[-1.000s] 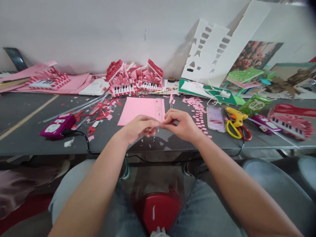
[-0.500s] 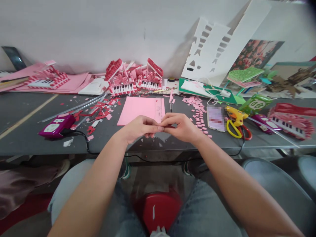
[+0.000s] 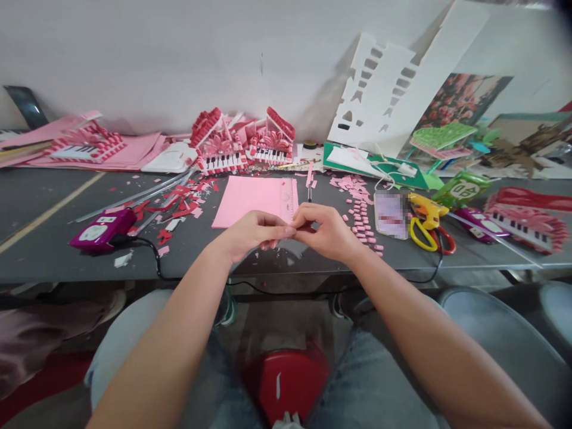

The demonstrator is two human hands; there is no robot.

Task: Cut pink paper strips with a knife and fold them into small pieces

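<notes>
My left hand (image 3: pixel 252 233) and my right hand (image 3: pixel 325 231) meet fingertip to fingertip just above the front of the dark table (image 3: pixel 53 238). Both pinch a tiny pink paper piece (image 3: pixel 295 228) between thumbs and forefingers; most of it is hidden by the fingers. Right behind the hands lies a pink paper sheet (image 3: pixel 250 199) with a clear ruler (image 3: pixel 290 199) along its right edge. A scatter of small pink paper bits (image 3: pixel 363 214) sits just right of my right hand.
A phone (image 3: pixel 390 214), yellow-handled scissors (image 3: pixel 426 229) and a yellow glue gun (image 3: pixel 426 205) lie to the right. A magenta device (image 3: pixel 102 227) with a black cable sits left. Red-and-pink paper pianos (image 3: pixel 243 146) and white cut card (image 3: pixel 379 89) line the wall. A red stool (image 3: pixel 286 381) stands below.
The two hands stay pinched together and have shifted only slightly; the right fingers curl a little more over the small piece.
</notes>
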